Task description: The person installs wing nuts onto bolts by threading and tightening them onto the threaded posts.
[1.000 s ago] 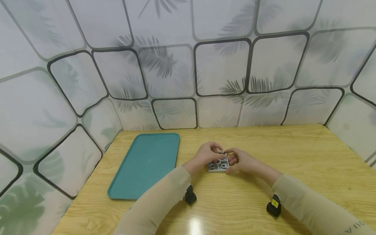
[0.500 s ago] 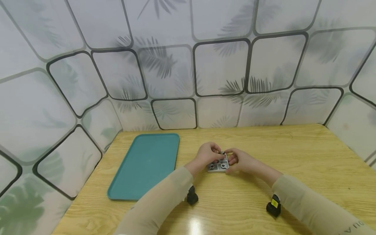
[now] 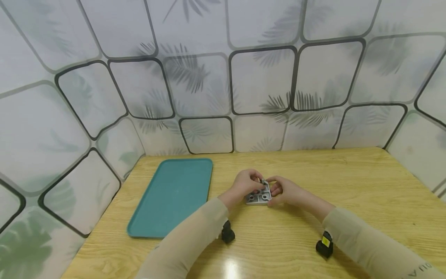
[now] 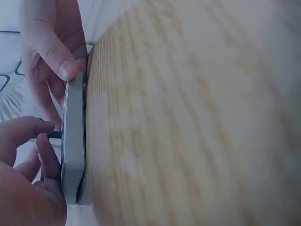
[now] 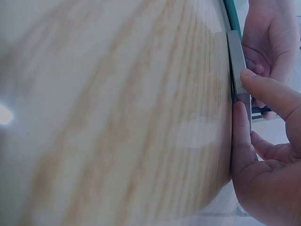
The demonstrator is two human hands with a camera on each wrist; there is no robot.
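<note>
A light grey metal plate (image 3: pixel 258 199) with raised round bosses and recesses lies flat on the wooden table. Standing up from its far part is a small dark threaded screw (image 4: pixel 55 135). My left hand (image 3: pixel 245 182) pinches this screw between thumb and fingertips, its other fingers curled near the plate. From the right, my right hand (image 3: pixel 286 190) grips the plate's edge, thumb on the near corner and forefinger at the far one. In the right wrist view, the right fingers (image 5: pixel 241 120) lie against the plate's side. Fingers partly hide the screw's head.
A teal tray (image 3: pixel 174 197) lies on the table (image 3: pixel 366 186) to the left, beside the left forearm. Each sleeve carries a black wrist camera (image 3: pixel 325 245). A patterned curtain (image 3: pixel 265 81) encloses the table's back and sides.
The left thumb and fingertips have shifted slightly at the screw, back toward the left. The plate and the right hand have stayed in place.
</note>
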